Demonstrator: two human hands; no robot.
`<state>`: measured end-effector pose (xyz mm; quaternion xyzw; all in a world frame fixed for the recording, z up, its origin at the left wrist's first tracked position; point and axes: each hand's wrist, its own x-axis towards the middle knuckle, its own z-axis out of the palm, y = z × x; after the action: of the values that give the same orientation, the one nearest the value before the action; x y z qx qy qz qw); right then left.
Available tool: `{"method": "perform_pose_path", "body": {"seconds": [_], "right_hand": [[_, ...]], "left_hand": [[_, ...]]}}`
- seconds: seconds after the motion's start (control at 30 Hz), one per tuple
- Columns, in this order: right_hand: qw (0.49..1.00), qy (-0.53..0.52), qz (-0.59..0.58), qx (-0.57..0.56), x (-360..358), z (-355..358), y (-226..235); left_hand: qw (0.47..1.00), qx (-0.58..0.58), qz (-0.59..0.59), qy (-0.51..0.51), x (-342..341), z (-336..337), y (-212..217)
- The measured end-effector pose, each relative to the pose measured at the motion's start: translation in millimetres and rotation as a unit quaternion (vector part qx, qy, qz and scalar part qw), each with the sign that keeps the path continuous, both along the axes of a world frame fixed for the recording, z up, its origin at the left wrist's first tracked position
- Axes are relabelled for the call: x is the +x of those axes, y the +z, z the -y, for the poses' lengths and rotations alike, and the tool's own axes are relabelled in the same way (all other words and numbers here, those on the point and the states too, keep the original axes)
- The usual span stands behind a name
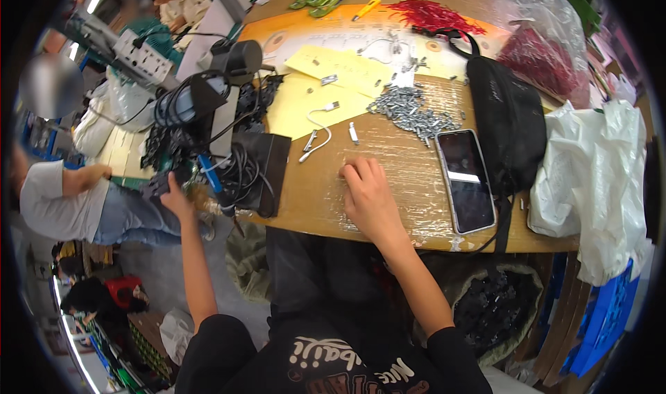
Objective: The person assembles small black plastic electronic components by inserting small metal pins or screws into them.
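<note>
My right hand (368,194) rests on the brown tabletop, its fingers loosely bent and a little apart, with nothing seen in them. Ahead of it lie a small white-and-metal piece (354,133) and a short white USB cable (325,132). My left hand (177,198) reaches out past the table's left end. Its fingers are closed at a dark bundle (156,186), whose kind I cannot make out. Close by, black cables (246,175) are coiled on a black box-like stand, with a blue-handled tool (209,173) beside them.
A heap of small metal parts (413,109) lies mid-table, with yellow paper sheets (305,103) to its left. On the right are a phone (463,179), a black bag (506,116) and a white plastic bag (590,179). Red strands (433,14) lie farther back. Another person (104,200) stands at left.
</note>
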<state>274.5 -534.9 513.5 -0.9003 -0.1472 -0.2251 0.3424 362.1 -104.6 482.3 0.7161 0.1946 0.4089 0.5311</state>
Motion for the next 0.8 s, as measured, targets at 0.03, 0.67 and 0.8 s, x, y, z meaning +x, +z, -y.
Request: {"method": "perform_pose_path", "body": {"seconds": [0.03, 0.67, 0.8], "right_hand": [[0.999, 0.006, 0.001, 0.044, 1, -1, 0], [0.903, -0.412, 0.018, -0.122, 28, 20, -17], [0.870, -0.438, 0.001, -0.226, 48, 46, -22]], "left_hand": [[0.998, -0.034, 0.040, -0.019, 1, -4, -4], [0.892, -0.385, 0.027, -0.236, -152, 34, 10], [0.824, -0.443, -0.065, -0.347, -213, 51, 15]]}}
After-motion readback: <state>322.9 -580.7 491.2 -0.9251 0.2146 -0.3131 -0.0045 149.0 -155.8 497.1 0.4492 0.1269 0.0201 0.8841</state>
